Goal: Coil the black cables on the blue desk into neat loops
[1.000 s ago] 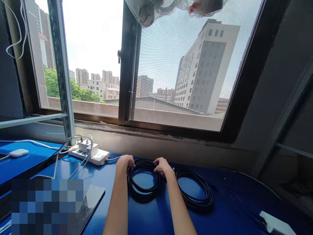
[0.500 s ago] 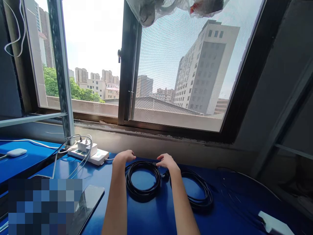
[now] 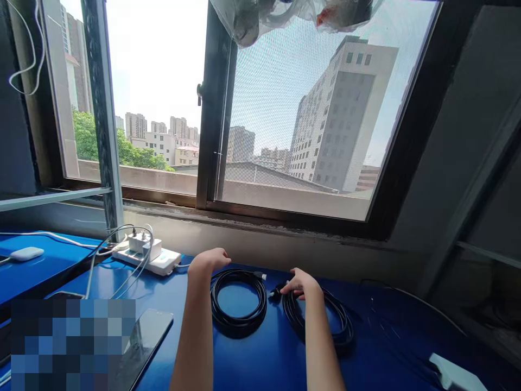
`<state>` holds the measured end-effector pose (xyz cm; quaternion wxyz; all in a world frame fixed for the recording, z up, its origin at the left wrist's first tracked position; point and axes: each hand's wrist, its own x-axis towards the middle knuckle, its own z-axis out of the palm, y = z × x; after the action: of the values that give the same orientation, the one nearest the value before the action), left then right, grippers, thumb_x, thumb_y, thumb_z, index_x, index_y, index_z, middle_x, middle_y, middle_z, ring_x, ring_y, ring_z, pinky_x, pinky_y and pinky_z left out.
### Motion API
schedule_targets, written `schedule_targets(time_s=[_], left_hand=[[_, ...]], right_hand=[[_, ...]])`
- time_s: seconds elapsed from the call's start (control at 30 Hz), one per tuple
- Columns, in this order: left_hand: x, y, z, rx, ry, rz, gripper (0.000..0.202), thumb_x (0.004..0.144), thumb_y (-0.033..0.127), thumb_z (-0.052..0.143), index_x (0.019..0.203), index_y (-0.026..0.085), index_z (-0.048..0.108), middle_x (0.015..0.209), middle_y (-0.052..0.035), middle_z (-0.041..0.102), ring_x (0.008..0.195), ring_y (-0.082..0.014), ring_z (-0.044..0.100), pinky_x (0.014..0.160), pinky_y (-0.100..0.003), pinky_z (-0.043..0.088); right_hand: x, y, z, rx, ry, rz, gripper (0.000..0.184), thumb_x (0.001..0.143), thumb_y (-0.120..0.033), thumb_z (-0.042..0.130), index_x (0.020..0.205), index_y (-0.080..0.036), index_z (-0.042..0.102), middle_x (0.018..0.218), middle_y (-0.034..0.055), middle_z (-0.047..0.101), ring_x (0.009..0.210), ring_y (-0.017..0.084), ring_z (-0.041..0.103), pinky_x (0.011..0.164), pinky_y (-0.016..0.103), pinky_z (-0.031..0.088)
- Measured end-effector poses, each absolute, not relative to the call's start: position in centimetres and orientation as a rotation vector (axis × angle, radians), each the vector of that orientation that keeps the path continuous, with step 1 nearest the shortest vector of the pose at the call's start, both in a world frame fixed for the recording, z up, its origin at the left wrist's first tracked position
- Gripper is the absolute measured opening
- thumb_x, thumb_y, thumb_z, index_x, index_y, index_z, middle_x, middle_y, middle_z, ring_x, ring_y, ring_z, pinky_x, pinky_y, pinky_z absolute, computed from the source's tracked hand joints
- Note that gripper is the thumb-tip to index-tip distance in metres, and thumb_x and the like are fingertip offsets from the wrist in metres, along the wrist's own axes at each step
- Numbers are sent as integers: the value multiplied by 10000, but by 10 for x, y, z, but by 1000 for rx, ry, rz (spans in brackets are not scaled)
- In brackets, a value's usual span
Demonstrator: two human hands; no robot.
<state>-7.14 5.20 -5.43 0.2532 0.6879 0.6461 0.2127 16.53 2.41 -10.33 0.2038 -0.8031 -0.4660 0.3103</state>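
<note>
Two coiled black cables lie side by side on a blue table (image 3: 260,364). The left coil (image 3: 238,320) lies flat with its plug end pointing right. My left hand (image 3: 209,259) hovers just above that coil's far left rim, fingers loosely curled, holding nothing that I can see. My right hand (image 3: 303,283) rests on the near-left rim of the right coil (image 3: 319,320), fingers bent down and pinching the cable beside its plug end.
A white power strip (image 3: 148,255) with chargers and white leads sits at the back left. A dark phone (image 3: 144,339) lies at the front left. A small white device (image 3: 26,253) is on the far-left table. A white object (image 3: 451,373) lies front right. The window sill runs behind.
Both hands have let go of the left coil. My right hand has moved right onto the right coil, which has shifted slightly. My left hand has lifted a little.
</note>
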Motion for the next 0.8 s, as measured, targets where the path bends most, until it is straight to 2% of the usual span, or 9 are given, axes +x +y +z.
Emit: schedule_targets(time_s=[0.1,0.2,0.33,0.5,0.63,0.8], left_hand=[[-71,50,-52,1834,1766,474,90,717,253,590,640,235,546,600,-41,591,838,-283,640,732,-357,500],[-70,49,-51,1810,1767,419,68,733,276,569,677,241,553,606,-34,588,839,-275,638,720,-341,499],[-68,47,-49,1816,1753,399,84,737,300,563,673,247,551,586,-29,575,811,-268,633,691,-326,498],[-65,45,-47,1820,1765,393,146,738,262,543,602,238,494,583,-35,566,811,-270,633,700,-331,492],[-65,45,-47,1805,1769,399,121,739,279,549,629,234,526,624,-52,598,841,-292,640,728,-361,494],[-65,44,-46,1804,1758,395,116,739,302,557,649,229,563,635,-59,617,806,-286,643,700,-359,496]], right_hand=[[168,22,-104,-2261,-1274,908,598,639,-92,685,1209,-168,519,1164,148,640,793,179,659,608,238,466],[171,19,-104,-2285,-1257,977,579,613,-64,703,1165,-157,557,927,91,702,689,187,657,598,254,466],[173,17,-106,-2292,-1239,1028,596,638,-36,677,1206,-152,541,718,16,676,643,178,651,604,249,467],[174,19,-110,-2294,-1249,1010,608,616,-71,720,1192,-187,564,773,17,683,704,193,655,629,268,481],[177,16,-109,-2282,-1268,1011,652,590,-85,742,1202,-232,571,856,21,695,729,196,651,650,281,492],[173,10,-106,-2272,-1243,1130,727,653,-90,696,1338,-218,489,679,-14,643,591,170,622,614,275,502]])
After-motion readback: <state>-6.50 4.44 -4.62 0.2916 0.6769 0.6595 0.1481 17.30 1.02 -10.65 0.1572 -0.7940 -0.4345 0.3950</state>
